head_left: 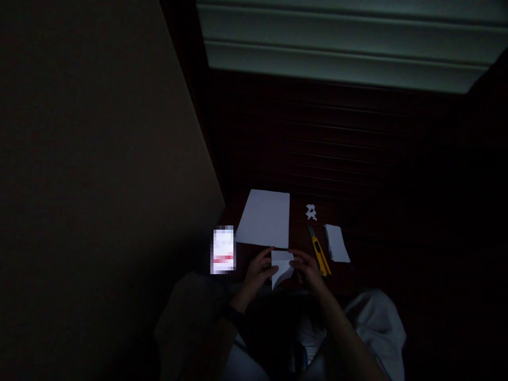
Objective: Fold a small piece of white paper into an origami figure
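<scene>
In dim light, my left hand (259, 271) and my right hand (307, 269) both grip a small folded piece of white paper (282, 266), one on each side of it, just above the near edge of a dark wooden table (298, 233). The fingers of both hands are curled round the paper's edges. A full white sheet (265, 218) lies flat on the table just beyond my hands.
A yellow utility knife (319, 256) lies right of my hands, with a small white paper piece (337, 243) beside it and a crumpled white scrap (311, 212) further back. A lit phone screen (223, 250) glows at the left. A wall stands left, dark panelling behind.
</scene>
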The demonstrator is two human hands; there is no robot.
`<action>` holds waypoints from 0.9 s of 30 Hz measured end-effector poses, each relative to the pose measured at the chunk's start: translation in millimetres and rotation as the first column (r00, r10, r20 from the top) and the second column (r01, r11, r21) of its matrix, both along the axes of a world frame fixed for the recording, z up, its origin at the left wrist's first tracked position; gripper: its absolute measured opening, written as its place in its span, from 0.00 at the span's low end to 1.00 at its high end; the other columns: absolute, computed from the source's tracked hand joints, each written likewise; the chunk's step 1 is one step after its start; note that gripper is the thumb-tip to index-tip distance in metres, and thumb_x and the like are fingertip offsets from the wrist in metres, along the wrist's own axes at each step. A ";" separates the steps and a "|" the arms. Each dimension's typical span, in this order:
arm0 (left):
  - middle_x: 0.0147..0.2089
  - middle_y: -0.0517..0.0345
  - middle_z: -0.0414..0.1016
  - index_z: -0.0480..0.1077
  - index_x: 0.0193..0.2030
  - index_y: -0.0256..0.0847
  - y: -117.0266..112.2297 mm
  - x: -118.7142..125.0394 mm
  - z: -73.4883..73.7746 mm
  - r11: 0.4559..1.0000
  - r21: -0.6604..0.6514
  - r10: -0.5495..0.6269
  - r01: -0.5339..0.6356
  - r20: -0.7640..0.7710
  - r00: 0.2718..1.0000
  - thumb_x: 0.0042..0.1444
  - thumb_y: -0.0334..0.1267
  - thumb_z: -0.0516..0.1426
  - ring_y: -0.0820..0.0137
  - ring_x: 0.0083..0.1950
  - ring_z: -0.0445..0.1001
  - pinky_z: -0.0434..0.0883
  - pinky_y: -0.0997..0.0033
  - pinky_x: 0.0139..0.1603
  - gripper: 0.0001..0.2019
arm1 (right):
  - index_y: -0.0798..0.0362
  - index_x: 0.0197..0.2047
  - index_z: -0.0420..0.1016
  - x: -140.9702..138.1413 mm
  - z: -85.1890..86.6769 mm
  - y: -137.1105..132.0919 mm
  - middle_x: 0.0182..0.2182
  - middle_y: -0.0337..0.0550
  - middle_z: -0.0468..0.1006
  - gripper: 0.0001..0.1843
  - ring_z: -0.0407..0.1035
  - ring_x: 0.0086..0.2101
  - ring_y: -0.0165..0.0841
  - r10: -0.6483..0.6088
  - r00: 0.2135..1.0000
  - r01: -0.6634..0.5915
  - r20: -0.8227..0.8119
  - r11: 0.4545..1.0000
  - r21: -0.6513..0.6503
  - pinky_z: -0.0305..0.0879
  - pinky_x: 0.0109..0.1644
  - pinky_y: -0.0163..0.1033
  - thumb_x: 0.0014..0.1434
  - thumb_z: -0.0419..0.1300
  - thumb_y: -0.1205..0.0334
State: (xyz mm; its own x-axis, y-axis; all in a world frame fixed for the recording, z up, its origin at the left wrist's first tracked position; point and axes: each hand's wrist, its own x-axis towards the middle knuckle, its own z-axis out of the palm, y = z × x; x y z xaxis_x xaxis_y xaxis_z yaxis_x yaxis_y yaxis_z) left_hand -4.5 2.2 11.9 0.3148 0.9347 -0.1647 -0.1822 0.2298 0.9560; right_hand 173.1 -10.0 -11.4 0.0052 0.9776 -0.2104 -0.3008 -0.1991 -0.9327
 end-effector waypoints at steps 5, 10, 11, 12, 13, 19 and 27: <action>0.36 0.52 0.75 0.63 0.52 0.39 2.6 1.7 -9.1 0.998 0.030 0.050 -0.049 -0.040 0.998 0.46 0.41 0.58 0.70 0.31 0.72 0.66 0.76 0.27 0.25 | 0.56 0.46 0.70 0.0 -0.1 1.2 0.16 0.30 0.66 0.24 0.48 0.09 0.19 -0.010 1.000 0.010 0.006 1.000 -0.003 0.44 0.09 0.27 0.44 0.62 0.57; 0.34 0.53 0.73 0.67 0.41 0.36 5.6 5.7 -18.1 0.990 0.056 0.132 -0.128 -0.084 0.988 0.47 0.46 0.57 0.73 0.26 0.70 0.65 0.79 0.22 0.18 | 0.55 0.47 0.68 0.6 0.0 1.1 0.19 0.32 0.67 0.25 0.49 0.09 0.19 -0.010 1.000 0.010 0.024 1.000 -0.014 0.44 0.09 0.26 0.44 0.62 0.56; 0.32 0.54 0.73 0.67 0.38 0.35 5.9 6.4 -19.5 0.989 0.055 0.145 -0.140 -0.093 0.985 0.47 0.47 0.57 0.74 0.26 0.69 0.64 0.79 0.21 0.17 | 0.55 0.47 0.68 0.9 0.3 0.7 0.20 0.32 0.68 0.26 0.49 0.09 0.19 -0.003 1.000 0.004 0.023 1.000 -0.013 0.44 0.09 0.26 0.44 0.63 0.57; 0.30 0.56 0.72 0.67 0.36 0.35 6.0 7.0 -20.8 0.987 0.053 0.157 -0.152 -0.102 0.982 0.47 0.48 0.57 0.74 0.24 0.69 0.64 0.79 0.20 0.17 | 0.54 0.48 0.67 1.2 0.7 0.3 0.21 0.33 0.69 0.27 0.49 0.10 0.18 0.004 1.000 -0.003 0.024 1.000 -0.014 0.44 0.09 0.26 0.43 0.64 0.57; 0.28 0.57 0.71 0.67 0.34 0.35 6.0 7.4 -21.9 0.986 0.046 0.166 -0.162 -0.109 0.980 0.48 0.49 0.56 0.75 0.23 0.68 0.64 0.79 0.19 0.16 | 0.54 0.48 0.67 1.8 1.2 -0.1 0.21 0.33 0.70 0.28 0.49 0.10 0.18 0.010 1.000 -0.010 0.025 1.000 -0.015 0.44 0.09 0.26 0.42 0.64 0.58; 0.26 0.59 0.70 0.66 0.34 0.37 3.9 6.8 -19.8 0.983 -0.025 0.181 -0.183 -0.082 0.980 0.48 0.52 0.54 0.74 0.22 0.69 0.66 0.78 0.17 0.18 | 0.52 0.49 0.66 5.7 2.8 0.0 0.23 0.33 0.71 0.30 0.50 0.10 0.18 0.057 0.998 -0.056 0.010 0.998 -0.034 0.43 0.09 0.26 0.40 0.65 0.59; 0.31 0.55 0.72 0.64 0.38 0.37 2.0 7.3 -11.5 0.984 -0.030 0.173 -0.175 -0.058 0.983 0.47 0.52 0.55 0.71 0.26 0.72 0.69 0.77 0.19 0.20 | 0.57 0.41 0.72 -6.7 5.9 5.1 0.29 0.43 0.76 0.21 0.69 0.25 0.32 0.102 0.995 -0.101 0.022 0.994 -0.028 0.63 0.27 0.34 0.43 0.65 0.57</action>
